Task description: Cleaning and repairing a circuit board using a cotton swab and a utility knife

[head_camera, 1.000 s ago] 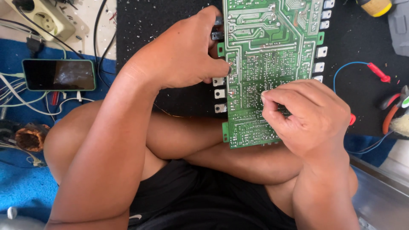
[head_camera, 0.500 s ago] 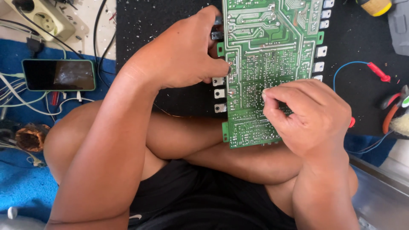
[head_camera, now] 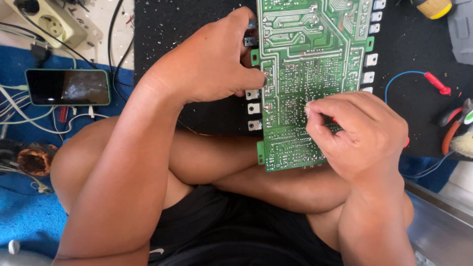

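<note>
A green circuit board [head_camera: 308, 54] lies solder side up over a black mat [head_camera: 197, 29], its near end above my crossed legs. My left hand [head_camera: 212, 64] grips the board's left edge by its white connectors, thumb on the green face. My right hand [head_camera: 359, 130] rests on the board's lower right part, fingers pinched around a thin red-tipped tool [head_camera: 335, 119] pressed to the solder joints. Most of that tool is hidden in my fist.
A phone [head_camera: 68, 87] lies on blue cloth at the left, with white cables and a power strip [head_camera: 44, 19] behind it. A copper coil [head_camera: 33, 158] sits lower left. A blue wire with red probe [head_camera: 436, 83] and orange-handled pliers [head_camera: 451, 130] lie right.
Both hands and the board stay almost still. My right hand's fingertips have shifted very slightly on the solder side.
</note>
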